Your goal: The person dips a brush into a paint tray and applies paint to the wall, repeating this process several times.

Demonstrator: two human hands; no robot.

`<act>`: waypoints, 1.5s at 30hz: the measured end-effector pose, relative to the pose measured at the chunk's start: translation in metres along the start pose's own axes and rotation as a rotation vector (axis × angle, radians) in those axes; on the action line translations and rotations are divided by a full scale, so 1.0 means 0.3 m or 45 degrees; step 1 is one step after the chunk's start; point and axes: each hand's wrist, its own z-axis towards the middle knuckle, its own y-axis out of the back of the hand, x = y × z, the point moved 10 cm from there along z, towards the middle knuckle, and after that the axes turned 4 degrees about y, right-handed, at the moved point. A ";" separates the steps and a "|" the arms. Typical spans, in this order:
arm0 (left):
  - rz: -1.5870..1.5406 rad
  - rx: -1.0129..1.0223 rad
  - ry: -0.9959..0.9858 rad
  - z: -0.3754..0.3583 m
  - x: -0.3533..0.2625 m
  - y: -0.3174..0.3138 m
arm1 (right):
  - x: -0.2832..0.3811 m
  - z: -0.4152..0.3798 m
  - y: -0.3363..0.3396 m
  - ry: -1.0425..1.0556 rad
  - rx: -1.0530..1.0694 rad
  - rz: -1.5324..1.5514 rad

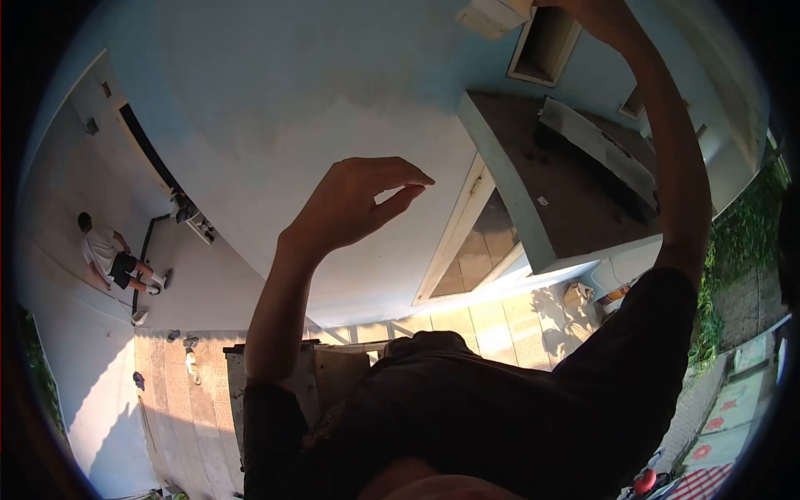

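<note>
My left hand (pixel 354 200) is raised in front of the pale blue wall (pixel 358 100), with its fingers loosely bent. A narrow gap shows between the thumb and fingers, and nothing is visible in it. My right arm reaches high along the right side, and my right hand (pixel 596 18) is partly cut off by the top edge. Its fingers are at a pale block-like thing (pixel 492 18) with a tan side, close to the wall; the exact kind of thing does not show. Just below that hand is a framed opening (pixel 546 46) in the wall.
A concrete ledge (pixel 575 225) juts out at right with a pale panel (pixel 600 142) on it. Beneath it is a framed window (pixel 467 250). Far left, a person (pixel 108 258) in a white shirt stands by the wall. Tiled ground (pixel 200 408) lies well below me.
</note>
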 end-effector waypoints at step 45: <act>-0.040 0.065 0.010 0.009 -0.059 -0.153 | -0.862 -1.014 0.349 -1.054 -0.466 0.224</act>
